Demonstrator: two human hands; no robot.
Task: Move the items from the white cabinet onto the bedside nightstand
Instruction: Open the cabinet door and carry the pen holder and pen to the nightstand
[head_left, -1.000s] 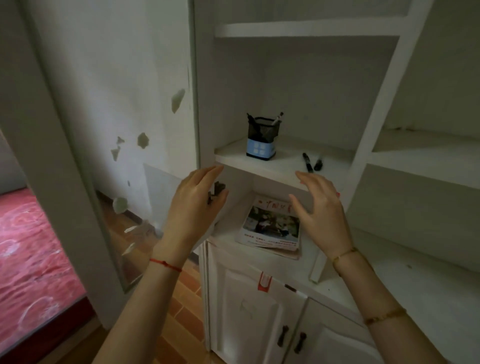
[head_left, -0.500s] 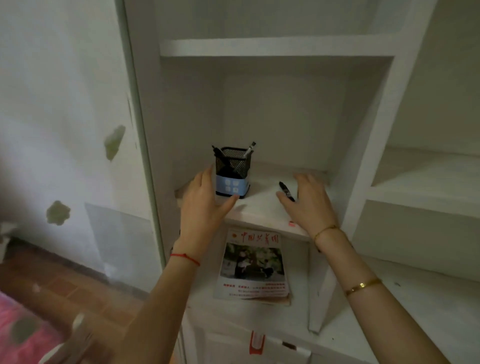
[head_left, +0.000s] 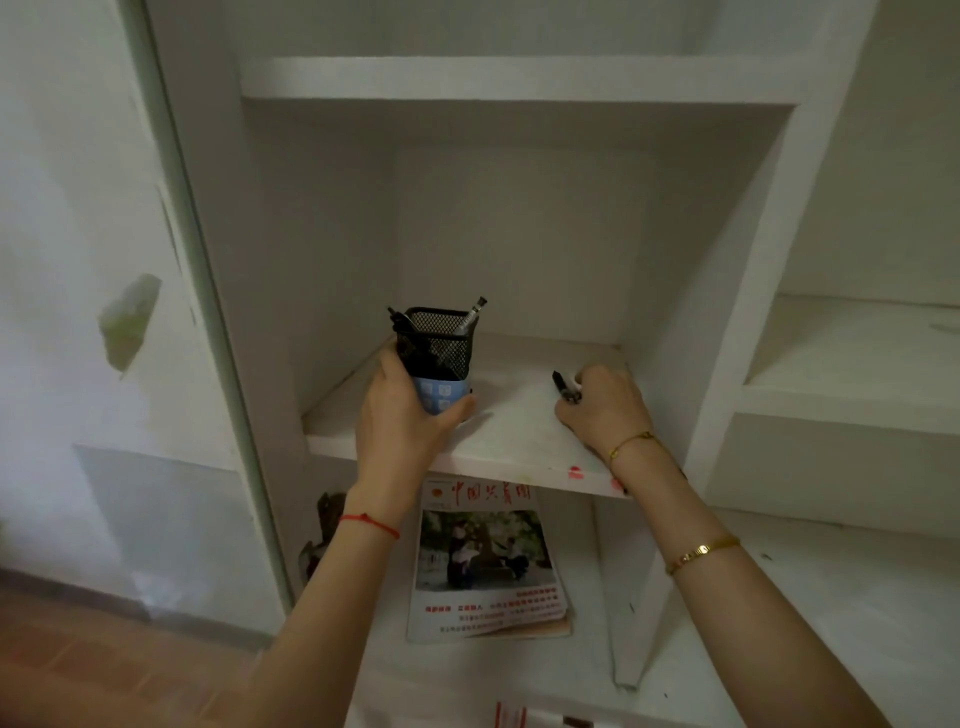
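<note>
Both hands now closed on items on the white cabinet's middle shelf; pickup under way.

Half a second ago the hands were only reaching. Now the mesh pen holder is wrapped by the left hand at its blue base, pens inside, possibly just lifted. The loose black markers are pinched under the right hand's curled fingers. Wire mesh looks rigid and light; shelf paint matte, scuffed. A glossy magazine lies flat on the surface below, untouched. Nightstand not seen.

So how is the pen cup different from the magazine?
The pen cup stands upright on the upper shelf, gripped by the left hand; the magazine lies flat on the surface below, untouched. The cup is black mesh with a blue base; the magazine is printed paper. Both are in the white cabinet.
</note>
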